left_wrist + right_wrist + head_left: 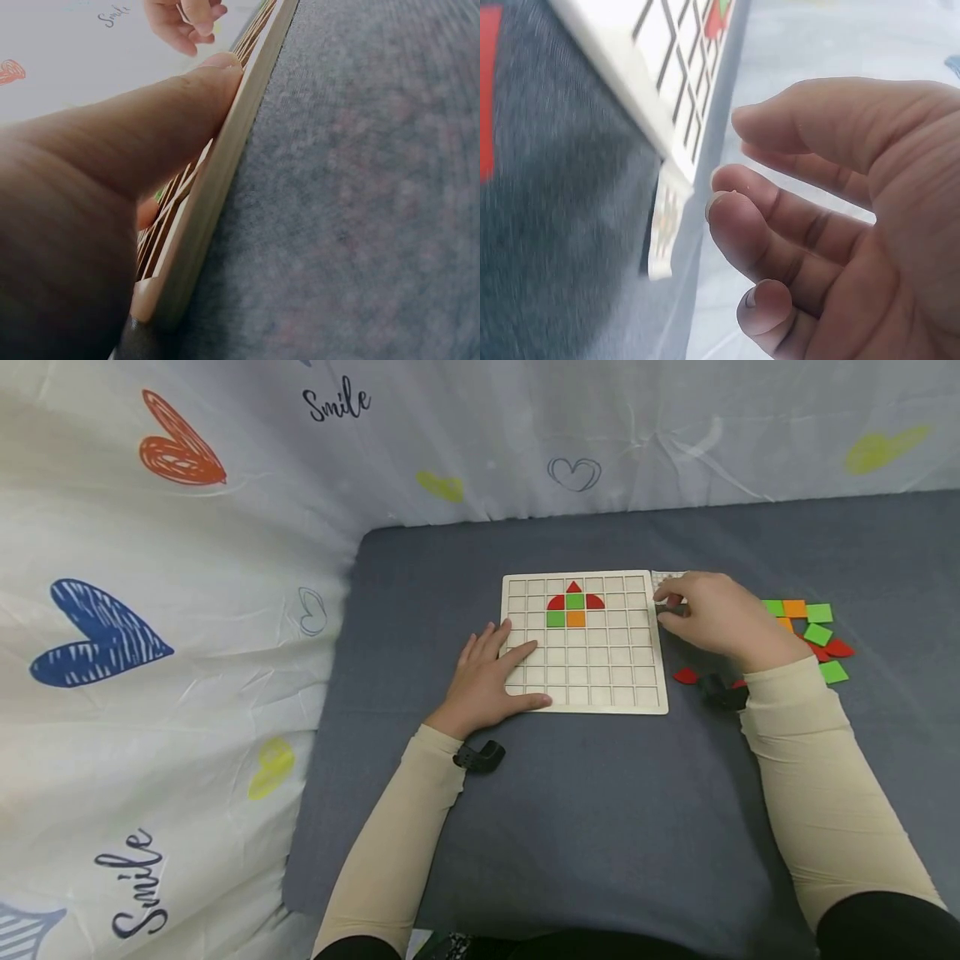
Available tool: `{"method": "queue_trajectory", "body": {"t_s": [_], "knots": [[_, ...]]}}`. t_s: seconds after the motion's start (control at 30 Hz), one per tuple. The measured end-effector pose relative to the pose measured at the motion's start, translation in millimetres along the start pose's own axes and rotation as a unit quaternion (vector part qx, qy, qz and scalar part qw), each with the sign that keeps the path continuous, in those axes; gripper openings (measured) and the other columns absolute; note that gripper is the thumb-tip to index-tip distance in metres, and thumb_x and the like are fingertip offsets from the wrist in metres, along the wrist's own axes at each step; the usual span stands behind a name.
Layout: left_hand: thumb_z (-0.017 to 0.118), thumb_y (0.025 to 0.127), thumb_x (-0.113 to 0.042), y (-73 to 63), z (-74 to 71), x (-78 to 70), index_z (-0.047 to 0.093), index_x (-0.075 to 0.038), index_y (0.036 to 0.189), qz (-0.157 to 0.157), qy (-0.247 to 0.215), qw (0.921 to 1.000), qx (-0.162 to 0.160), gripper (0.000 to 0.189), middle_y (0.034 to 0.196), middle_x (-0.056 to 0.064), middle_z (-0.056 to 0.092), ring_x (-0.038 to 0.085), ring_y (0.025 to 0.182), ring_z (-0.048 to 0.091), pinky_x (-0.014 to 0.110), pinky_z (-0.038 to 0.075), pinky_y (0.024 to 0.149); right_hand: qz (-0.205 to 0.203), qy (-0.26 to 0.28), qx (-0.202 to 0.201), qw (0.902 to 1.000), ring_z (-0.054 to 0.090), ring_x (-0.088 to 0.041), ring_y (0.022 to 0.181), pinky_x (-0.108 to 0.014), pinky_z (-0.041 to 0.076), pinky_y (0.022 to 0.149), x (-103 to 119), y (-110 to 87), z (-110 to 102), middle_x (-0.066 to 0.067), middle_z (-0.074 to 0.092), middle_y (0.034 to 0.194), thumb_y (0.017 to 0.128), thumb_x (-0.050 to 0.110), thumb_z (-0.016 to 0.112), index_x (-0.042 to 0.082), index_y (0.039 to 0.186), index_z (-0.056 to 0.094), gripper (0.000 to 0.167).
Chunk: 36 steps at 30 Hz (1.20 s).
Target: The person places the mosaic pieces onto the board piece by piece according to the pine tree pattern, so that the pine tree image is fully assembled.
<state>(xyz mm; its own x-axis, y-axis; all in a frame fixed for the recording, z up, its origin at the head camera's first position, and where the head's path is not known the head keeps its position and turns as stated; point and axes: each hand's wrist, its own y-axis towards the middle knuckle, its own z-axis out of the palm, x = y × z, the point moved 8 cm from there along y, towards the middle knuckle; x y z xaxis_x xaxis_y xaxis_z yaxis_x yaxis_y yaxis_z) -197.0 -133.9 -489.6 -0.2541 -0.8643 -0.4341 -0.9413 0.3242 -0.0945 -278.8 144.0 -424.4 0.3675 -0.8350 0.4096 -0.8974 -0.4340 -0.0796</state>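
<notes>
A pale wooden grid board lies flat on the cloth. In its upper cells sit a red triangle, two red rounded pieces, two green squares and an orange square. My left hand rests on the board's lower left with spread fingers, the thumb touching its near edge. Over the upper right corner hovers my right hand, fingers loosely bent; the right wrist view shows nothing between thumb and fingertips. Beside that corner is a pale patterned strip, partly hidden in the head view.
Loose green, orange and red pieces lie right of the board, some behind the right forearm. A red piece is near the board's right edge. A white printed curtain borders the grey-covered table.
</notes>
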Motion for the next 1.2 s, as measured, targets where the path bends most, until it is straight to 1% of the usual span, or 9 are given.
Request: {"method": "queue_trajectory", "body": {"t_s": [0.07, 0.13, 0.37, 0.5, 0.73, 0.9, 1.07, 1.13, 1.2], "knots": [[0.075, 0.083, -0.074, 0.2, 0.4, 0.4, 0.046, -0.033, 0.16, 0.001, 0.0, 1.0, -0.002, 0.092, 0.177, 0.004, 0.011, 0.024, 0.164, 0.001, 0.041, -0.005, 0.132, 0.003, -0.001, 0.001, 1.0, 0.059, -0.03, 0.085, -0.041, 0.047, 0.067, -6, -2.0, -3, -0.023, 0.069, 0.111, 0.095, 0.009, 0.066, -0.004, 0.125, 0.07, 0.033], [0.075, 0.083, -0.074, 0.3, 0.6, 0.5, 0.046, -0.032, 0.16, 0.002, -0.001, 1.0, -0.003, 0.092, 0.177, 0.004, 0.011, 0.024, 0.164, 0.001, 0.041, -0.005, 0.132, 0.005, -0.002, 0.002, 1.0, 0.059, -0.031, 0.086, -0.042, 0.046, 0.067, -13, -4.2, -6, -0.023, 0.068, 0.111, 0.095, 0.009, 0.066, -0.004, 0.126, 0.07, 0.034], [0.074, 0.083, -0.074, 0.5, 0.1, -0.3, 0.046, -0.033, 0.16, 0.002, -0.002, 1.0, -0.002, 0.092, 0.177, 0.003, 0.01, 0.024, 0.164, 0.002, 0.041, -0.005, 0.132, 0.009, -0.009, -0.011, 0.9999, 0.063, -0.036, 0.093, -0.053, 0.049, 0.076, -38, -12.5, -12, -0.026, 0.068, 0.11, 0.094, 0.006, 0.064, -0.006, 0.123, 0.07, 0.032], [0.075, 0.083, -0.073, 0.3, -0.3, -0.2, 0.046, -0.032, 0.161, 0.001, -0.004, 1.0, -0.002, 0.092, 0.177, 0.003, 0.01, 0.024, 0.164, 0.002, 0.042, -0.005, 0.132, 0.015, -0.013, -0.009, 0.9998, 0.062, -0.038, 0.094, -0.054, 0.048, 0.077, -51, -17.1, -15, -0.028, 0.067, 0.113, 0.093, 0.005, 0.064, -0.006, 0.124, 0.069, 0.033], [0.075, 0.083, -0.073, 0.8, 0.3, 0.6, 0.046, -0.032, 0.161, 0.0, -0.003, 1.0, -0.002, 0.092, 0.177, 0.004, 0.011, 0.025, 0.164, 0.002, 0.041, -0.006, 0.132, 0.045, -0.02, 0.009, 0.9988, 0.059, -0.043, 0.103, -0.061, 0.049, 0.085, -77, -27.2, -20, -0.03, 0.061, 0.117, 0.094, 0.005, 0.063, -0.007, 0.128, 0.067, 0.036], [0.075, 0.084, -0.074, 0.6, 0.0, 0.8, 0.045, -0.032, 0.161, 0.0, 0.002, 1.0, 0.0, 0.092, 0.177, 0.004, 0.01, 0.025, 0.164, 0.002, 0.042, -0.005, 0.132, 0.058, -0.028, 0.012, 0.9979, 0.057, -0.046, 0.104, -0.065, 0.047, 0.087, -97, -32.9, -23, -0.032, 0.058, 0.119, 0.096, 0.009, 0.064, -0.008, 0.129, 0.066, 0.037], [0.074, 0.083, -0.075, 0.6, 0.3, 1.1, 0.046, -0.033, 0.161, -0.001, 0.001, 1.0, 0.0, 0.092, 0.177, 0.003, 0.01, 0.024, 0.164, 0.002, 0.041, -0.005, 0.132, 0.07, -0.033, 0.018, 0.9968, 0.052, -0.05, 0.111, -0.069, 0.044, 0.094, -111, -37.6, -21, -0.036, 0.055, 0.124, 0.098, 0.012, 0.063, -0.01, 0.129, 0.064, 0.038], [0.074, 0.083, -0.075, 1.0, 0.7, 1.1, 0.046, -0.033, 0.161, -0.001, 0.001, 1.0, -0.001, 0.092, 0.177, 0.003, 0.01, 0.024, 0.164, 0.002, 0.04, -0.006, 0.132, 0.08, -0.034, 0.022, 0.996, 0.051, -0.05, 0.112, -0.069, 0.044, 0.095, -116, -39.9, -19, -0.037, 0.053, 0.126, 0.099, 0.013, 0.061, -0.011, 0.13, 0.063, 0.039], [0.074, 0.083, -0.075, 1.3, 1.0, 1.1, 0.046, -0.033, 0.161, -0.001, 0.0, 1.0, -0.001, 0.092, 0.177, 0.003, 0.01, 0.024, 0.164, 0.002, 0.04, -0.006, 0.132, 0.087, -0.033, 0.024, 0.9954, 0.051, -0.049, 0.11, -0.069, 0.044, 0.093, -119, -42.3, -18, -0.037, 0.051, 0.127, 0.099, 0.013, 0.06, -0.011, 0.131, 0.061, 0.04]]}}
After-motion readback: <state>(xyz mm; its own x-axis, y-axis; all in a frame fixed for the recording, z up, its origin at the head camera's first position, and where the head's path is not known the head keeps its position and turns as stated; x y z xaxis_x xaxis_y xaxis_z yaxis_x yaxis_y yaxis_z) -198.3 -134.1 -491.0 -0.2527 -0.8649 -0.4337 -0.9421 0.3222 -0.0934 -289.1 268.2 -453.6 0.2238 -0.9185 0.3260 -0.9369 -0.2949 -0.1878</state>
